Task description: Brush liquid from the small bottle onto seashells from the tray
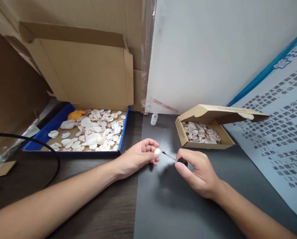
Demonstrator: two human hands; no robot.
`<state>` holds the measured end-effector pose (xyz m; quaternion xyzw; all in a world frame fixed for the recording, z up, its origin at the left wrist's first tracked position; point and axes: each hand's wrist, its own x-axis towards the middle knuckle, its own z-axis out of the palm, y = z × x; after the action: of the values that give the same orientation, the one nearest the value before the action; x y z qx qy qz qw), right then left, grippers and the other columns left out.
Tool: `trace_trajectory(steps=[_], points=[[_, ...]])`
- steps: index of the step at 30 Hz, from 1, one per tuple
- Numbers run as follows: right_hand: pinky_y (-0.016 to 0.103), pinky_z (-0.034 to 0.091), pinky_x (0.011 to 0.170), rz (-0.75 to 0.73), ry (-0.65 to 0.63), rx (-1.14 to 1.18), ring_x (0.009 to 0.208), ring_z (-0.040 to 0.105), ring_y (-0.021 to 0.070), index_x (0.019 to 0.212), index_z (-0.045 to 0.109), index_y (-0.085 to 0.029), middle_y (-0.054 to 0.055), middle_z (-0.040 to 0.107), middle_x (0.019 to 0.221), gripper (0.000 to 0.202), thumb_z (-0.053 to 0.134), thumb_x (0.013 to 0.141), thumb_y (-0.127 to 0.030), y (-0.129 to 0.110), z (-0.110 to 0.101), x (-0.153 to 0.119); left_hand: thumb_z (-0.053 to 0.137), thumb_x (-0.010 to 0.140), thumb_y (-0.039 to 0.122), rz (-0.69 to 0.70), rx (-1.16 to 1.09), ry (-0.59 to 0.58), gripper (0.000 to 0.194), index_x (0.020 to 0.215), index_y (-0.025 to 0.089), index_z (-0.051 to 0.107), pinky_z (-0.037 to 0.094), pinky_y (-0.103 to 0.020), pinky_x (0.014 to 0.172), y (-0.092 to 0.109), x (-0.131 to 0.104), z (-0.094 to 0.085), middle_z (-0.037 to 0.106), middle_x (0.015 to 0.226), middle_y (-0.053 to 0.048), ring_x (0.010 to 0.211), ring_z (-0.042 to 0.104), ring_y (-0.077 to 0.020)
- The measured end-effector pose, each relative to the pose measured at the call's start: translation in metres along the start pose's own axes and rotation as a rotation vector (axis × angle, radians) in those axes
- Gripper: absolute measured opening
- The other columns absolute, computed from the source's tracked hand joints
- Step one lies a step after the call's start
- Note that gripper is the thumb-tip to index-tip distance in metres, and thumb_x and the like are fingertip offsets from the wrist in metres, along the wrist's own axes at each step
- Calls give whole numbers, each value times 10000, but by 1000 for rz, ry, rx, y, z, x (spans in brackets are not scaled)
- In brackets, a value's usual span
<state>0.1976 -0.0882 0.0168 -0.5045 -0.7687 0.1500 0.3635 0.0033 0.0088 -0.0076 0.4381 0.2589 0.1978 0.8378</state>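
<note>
A small white ribbed seashell (157, 152) is pinched between the fingertips of my left hand (140, 155), above the table. My right hand (197, 171) grips the black cap of a small applicator brush (170, 156). Its thin stem points left, and the dark bristle tip is close to the shell with a narrow gap between them. Behind the hands a small clear glass bottle (153, 119) stands upright without a cap, a white label on its side.
On the left, an open blue-edged cardboard box (120, 146) holds many shells. At the right, a smaller cardboard box (182, 135) with a raised lid holds more shells. A black cable (58, 162) curves over the left side. A printed poster (275, 146) lines the right.
</note>
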Motion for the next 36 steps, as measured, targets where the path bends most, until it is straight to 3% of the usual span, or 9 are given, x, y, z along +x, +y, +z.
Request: trace_trajectory(steps=[5, 8, 13, 18, 22, 26, 31, 36], points=[[227, 318, 514, -4, -61, 14, 507, 413, 97, 722, 480, -207, -48, 452, 593, 267, 505, 962, -322, 0, 1, 0, 851, 727, 288, 8, 45, -12, 351, 881, 148, 568, 425, -247, 699, -1, 1, -1, 614, 758, 10, 710, 570, -96], [238, 289, 499, 8, -13, -35, 488, 367, 99, 662, 406, -216, -56, 381, 559, 332, 504, 958, -331, 0, 2, 0, 828, 757, 303, 9, 78, -25, 324, 867, 149, 564, 421, -252, 708, -1, 1, -1, 613, 745, 11, 701, 560, -95], [236, 322, 516, -36, -32, 23, 515, 410, 106, 724, 471, -210, -37, 468, 599, 265, 484, 960, -331, -1, 2, 0, 833, 742, 305, 27, 72, -37, 330, 865, 159, 565, 416, -259, 709, -1, 0, -1, 598, 752, 16, 706, 547, -102], [239, 293, 494, -19, 33, -31, 486, 366, 102, 653, 406, -217, -51, 383, 557, 330, 491, 952, -327, -2, 1, 1, 810, 765, 301, 16, 105, -48, 285, 856, 154, 583, 394, -255, 707, 2, -1, 1, 579, 736, 18, 700, 530, -101], [237, 313, 508, -60, -26, 26, 503, 403, 105, 699, 462, -213, -40, 456, 580, 283, 477, 956, -330, -1, 1, 1, 819, 741, 291, 17, 94, -45, 296, 865, 160, 583, 391, -261, 715, 3, -1, 0, 577, 742, 18, 703, 522, -106], [242, 285, 492, 8, 19, -48, 483, 359, 100, 637, 395, -219, -55, 371, 539, 350, 505, 946, -341, 0, 0, 1, 802, 766, 303, 20, 118, -43, 279, 852, 165, 575, 391, -264, 708, 2, -1, 0, 563, 746, 21, 699, 522, -107], [233, 322, 513, -33, -6, 15, 514, 410, 103, 692, 460, -209, -36, 467, 584, 294, 493, 952, -341, 0, 0, 1, 810, 734, 260, 10, 88, -33, 283, 834, 167, 562, 405, -263, 708, 3, -1, 1, 560, 755, 23, 704, 531, -107], [239, 295, 495, 8, 42, -47, 492, 370, 103, 649, 414, -217, -51, 387, 548, 341, 499, 952, -348, -1, -1, 1, 767, 752, 214, 1, 76, -29, 223, 817, 169, 558, 414, -260, 708, 4, -2, 1, 556, 758, 20, 709, 533, -108]])
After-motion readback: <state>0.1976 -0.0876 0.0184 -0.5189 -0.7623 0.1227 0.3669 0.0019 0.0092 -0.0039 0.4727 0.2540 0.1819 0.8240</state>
